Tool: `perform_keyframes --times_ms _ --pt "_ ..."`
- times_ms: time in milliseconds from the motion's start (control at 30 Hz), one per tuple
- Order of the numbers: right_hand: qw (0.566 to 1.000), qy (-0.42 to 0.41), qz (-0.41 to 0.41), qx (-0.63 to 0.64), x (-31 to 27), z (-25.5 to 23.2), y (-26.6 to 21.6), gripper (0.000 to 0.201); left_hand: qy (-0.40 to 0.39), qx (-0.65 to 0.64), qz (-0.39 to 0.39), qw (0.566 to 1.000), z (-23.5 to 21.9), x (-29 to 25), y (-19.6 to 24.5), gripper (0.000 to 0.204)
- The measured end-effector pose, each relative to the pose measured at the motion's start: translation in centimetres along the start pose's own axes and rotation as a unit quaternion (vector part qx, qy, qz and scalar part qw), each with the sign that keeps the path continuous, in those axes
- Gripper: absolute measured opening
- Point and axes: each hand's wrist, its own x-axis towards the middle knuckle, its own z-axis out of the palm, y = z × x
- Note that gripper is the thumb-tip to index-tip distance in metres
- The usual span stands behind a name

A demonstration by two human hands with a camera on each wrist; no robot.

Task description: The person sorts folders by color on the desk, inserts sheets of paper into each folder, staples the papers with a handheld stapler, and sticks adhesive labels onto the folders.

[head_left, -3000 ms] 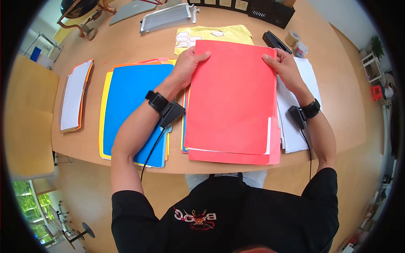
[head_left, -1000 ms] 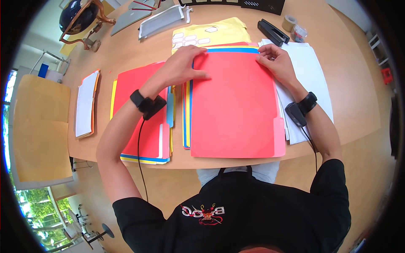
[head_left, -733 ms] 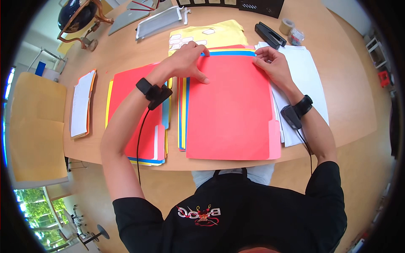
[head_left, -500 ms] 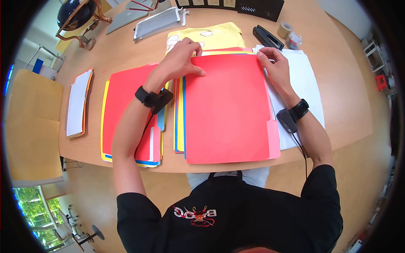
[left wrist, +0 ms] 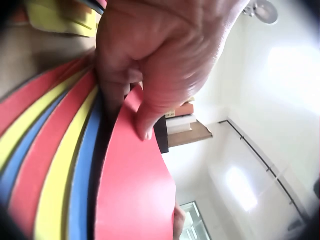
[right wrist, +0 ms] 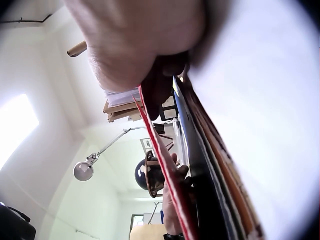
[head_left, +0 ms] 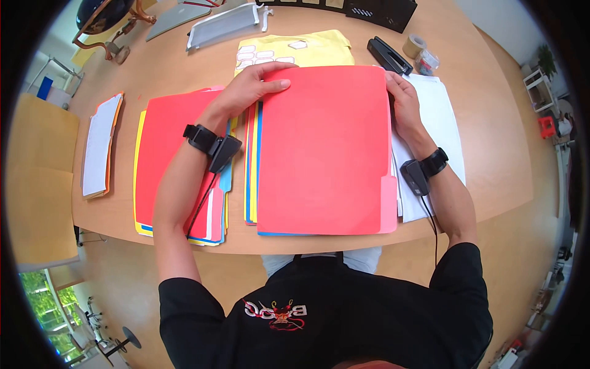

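At the far corners of a red file folder (head_left: 326, 154), my left hand (head_left: 246, 89) and right hand (head_left: 402, 103) each grip an edge. The left thumb lies on the folder's face with the fingers behind it. In the left wrist view, the red folder (left wrist: 132, 185) stands apart from a blue folder (left wrist: 86, 170) under it. A pile of red, yellow and blue folders (head_left: 251, 178) fans out beneath. The right wrist view shows the red folder (right wrist: 165, 160) raised edge-on above the darker pile. To the left lies another folder pile (head_left: 175, 154) with a red one on top.
White papers (head_left: 436, 129) lie under my right forearm. A yellow sheet (head_left: 319, 49), black stapler (head_left: 389, 55) and tape roll (head_left: 414, 45) are behind the folders. Farther left are a small paper stack (head_left: 101, 147) and a globe (head_left: 101, 15); a mesh tray (head_left: 224, 29) stands at the back.
The left pile's top has gone from blue to red. My left hand has moved from a spread pose at the centre pile's corner to gripping its top red folder, now lifted with the right hand.
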Motion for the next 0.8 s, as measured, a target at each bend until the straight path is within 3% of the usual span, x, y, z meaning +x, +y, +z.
perform_keyframes --times_ms 233,333,400,533,633,700,800 --pt "0.999 0.028 0.025 -0.008 0.1 -0.1 0.0 0.027 -0.042 -0.016 0.016 0.999 -0.2 -0.7 0.1 0.042" --pt "0.998 0.03 0.022 -0.055 0.2 -0.4 0.1 0.027 -0.035 0.014 0.055 0.998 -0.5 -0.4 -0.4 0.039" --pt "0.997 0.034 0.029 -0.065 0.0 0.0 -0.2 0.027 0.003 0.085 0.158 0.984 -0.8 0.1 -1.1 0.034" --pt "0.994 0.045 0.037 -0.088 0.0 0.2 -0.3 0.028 0.011 0.124 0.155 0.98 -1.4 0.3 -1.8 0.028" --pt "0.992 0.053 0.026 -0.115 0.1 0.3 -0.1 0.028 -0.013 0.075 0.128 0.989 -1.3 0.5 -1.8 0.024" --pt "0.991 0.069 0.009 -0.117 0.0 0.7 0.2 0.028 0.013 -0.073 0.14 0.987 -0.6 0.3 -1.4 0.023" --pt "0.982 0.062 0.004 -0.176 0.3 0.1 0.8 0.03 0.06 -0.138 0.119 0.981 0.2 0.5 -1.3 0.022"
